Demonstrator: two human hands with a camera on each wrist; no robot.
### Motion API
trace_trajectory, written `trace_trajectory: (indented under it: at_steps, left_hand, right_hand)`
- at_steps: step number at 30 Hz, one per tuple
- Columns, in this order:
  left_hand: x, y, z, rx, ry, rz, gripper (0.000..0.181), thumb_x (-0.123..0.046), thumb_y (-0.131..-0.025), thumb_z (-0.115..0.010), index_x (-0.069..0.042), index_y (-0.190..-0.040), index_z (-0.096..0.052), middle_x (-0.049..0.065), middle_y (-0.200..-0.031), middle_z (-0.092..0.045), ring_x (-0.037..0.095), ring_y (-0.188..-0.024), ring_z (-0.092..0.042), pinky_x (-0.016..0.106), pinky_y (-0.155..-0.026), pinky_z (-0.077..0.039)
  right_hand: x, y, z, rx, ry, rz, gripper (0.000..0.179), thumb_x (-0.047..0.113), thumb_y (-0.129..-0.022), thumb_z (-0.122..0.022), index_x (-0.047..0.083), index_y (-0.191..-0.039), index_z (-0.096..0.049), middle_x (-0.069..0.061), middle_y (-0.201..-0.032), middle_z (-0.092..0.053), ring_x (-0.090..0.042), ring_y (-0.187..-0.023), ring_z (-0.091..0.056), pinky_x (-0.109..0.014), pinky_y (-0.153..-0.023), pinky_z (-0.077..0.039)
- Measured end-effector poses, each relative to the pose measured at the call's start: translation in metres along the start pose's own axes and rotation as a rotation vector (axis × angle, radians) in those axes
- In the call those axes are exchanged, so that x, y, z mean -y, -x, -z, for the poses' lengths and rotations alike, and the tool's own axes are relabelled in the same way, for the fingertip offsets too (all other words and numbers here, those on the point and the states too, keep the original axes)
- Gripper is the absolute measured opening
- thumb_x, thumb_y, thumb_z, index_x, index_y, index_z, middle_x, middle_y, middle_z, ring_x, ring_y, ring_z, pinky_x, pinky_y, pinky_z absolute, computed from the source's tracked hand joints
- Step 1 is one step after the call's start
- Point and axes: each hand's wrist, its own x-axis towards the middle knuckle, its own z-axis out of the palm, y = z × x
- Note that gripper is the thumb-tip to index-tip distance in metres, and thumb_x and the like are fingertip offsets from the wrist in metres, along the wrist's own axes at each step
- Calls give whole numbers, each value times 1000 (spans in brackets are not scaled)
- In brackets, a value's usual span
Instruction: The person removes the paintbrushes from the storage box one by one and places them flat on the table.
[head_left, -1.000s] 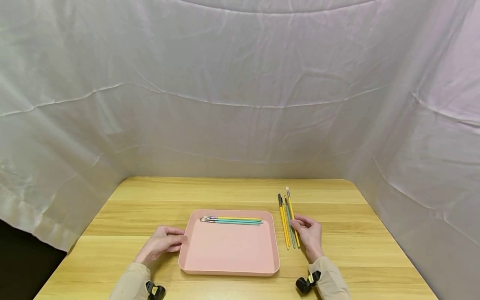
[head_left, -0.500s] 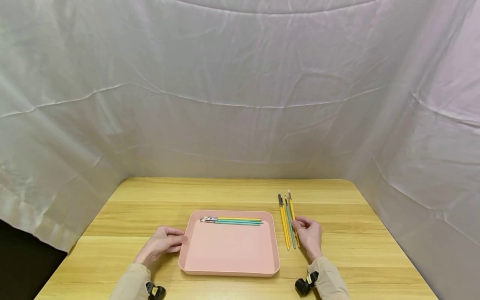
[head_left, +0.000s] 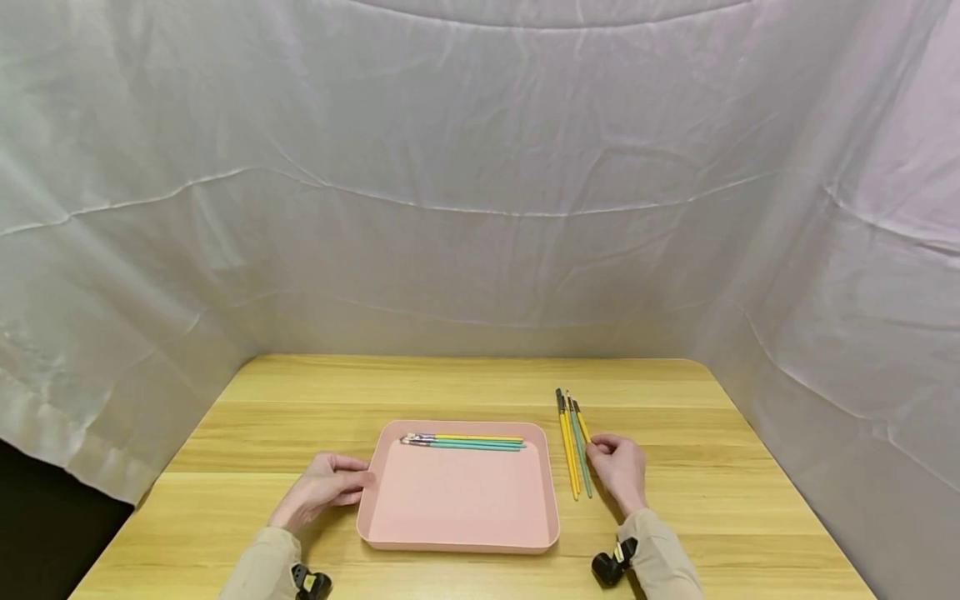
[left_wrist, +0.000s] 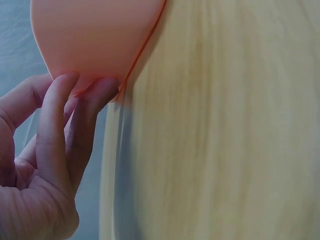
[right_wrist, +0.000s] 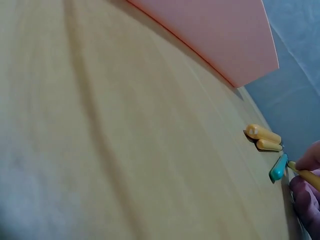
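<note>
My right hand (head_left: 618,471) pinches a yellow-handled paintbrush (head_left: 582,423) to the right of the tray; the hand hides its lower part in the head view. In the right wrist view its yellow handle (right_wrist: 311,180) shows between thumb and fingers. Just left of it lie a teal paintbrush (head_left: 581,458) and yellow paintbrushes (head_left: 567,446), bristles away from me. My left hand (head_left: 324,486) holds the left rim of a pink tray (head_left: 461,508) between thumb and fingers, seen closer in the left wrist view (left_wrist: 62,140). Several yellow and teal paintbrushes (head_left: 472,442) lie sideways along the tray's far side.
The wooden table (head_left: 720,500) carries the tray near its front middle. A grey curtain (head_left: 480,250) hangs behind the table and along both sides. Each wrist wears a small black camera (head_left: 613,567).
The yellow paintbrush in my right hand has drawn back toward me, and its handle end is no longer seen below the hand. My left hand and the tray stay put.
</note>
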Motion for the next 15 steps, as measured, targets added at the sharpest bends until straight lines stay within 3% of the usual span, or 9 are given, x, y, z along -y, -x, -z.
trace_trajectory:
  at_steps: [15]
  left_hand:
    - [-2, 1, 0, 8, 8, -1, 44, -2, -88, -71, 24, -121, -57, 4, -92, -75, 6, -77, -71, 18, -68, -62]
  right_hand:
    - [0, -4, -3, 1, 80, 134, 14, 14, -82, -76, 2, -87, -77, -6, -74, -72, -12, -66, -58, -24, -64, -44]
